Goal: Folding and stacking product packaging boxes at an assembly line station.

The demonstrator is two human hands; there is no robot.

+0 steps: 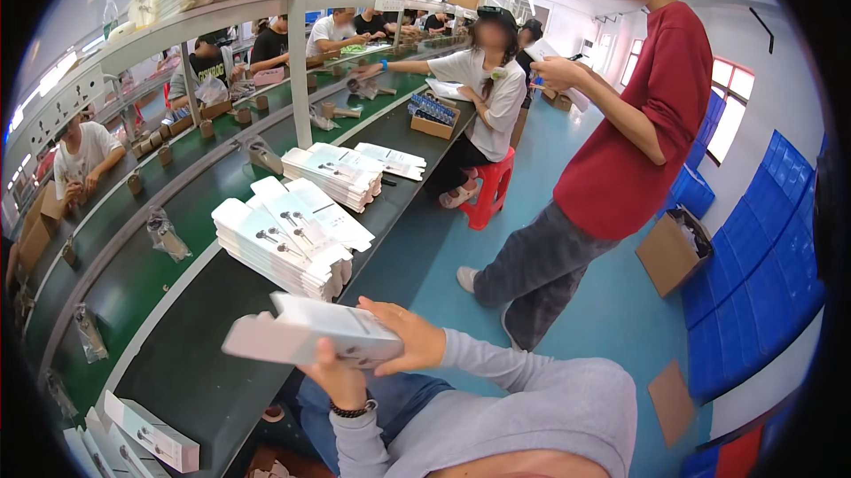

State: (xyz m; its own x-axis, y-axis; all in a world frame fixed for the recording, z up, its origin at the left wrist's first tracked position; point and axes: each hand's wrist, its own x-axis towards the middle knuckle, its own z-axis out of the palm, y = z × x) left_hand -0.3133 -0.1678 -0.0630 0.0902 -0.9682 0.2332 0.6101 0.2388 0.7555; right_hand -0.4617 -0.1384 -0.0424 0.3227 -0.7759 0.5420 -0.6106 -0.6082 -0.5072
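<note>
Both my hands are closed around a white carton (292,332) with dark product pictures, held tilted over the near edge of the workbench (191,345). My left hand (341,382), with a dark beaded bracelet at its wrist, grips the side nearer me. My right hand (409,336) wraps the carton's right end. A flap stands up at the far top edge. Just beyond lies a stack of flattened white cartons (284,243), with a second stack (332,175) behind it. Several folded cartons (151,434) rest at the lower left.
A conveyor (124,279) carries bagged parts left of the bench. In front right stands a person in a red shirt (638,124); another sits on a red stool (490,190). A brown box (674,252) and blue crates (753,274) line the right side.
</note>
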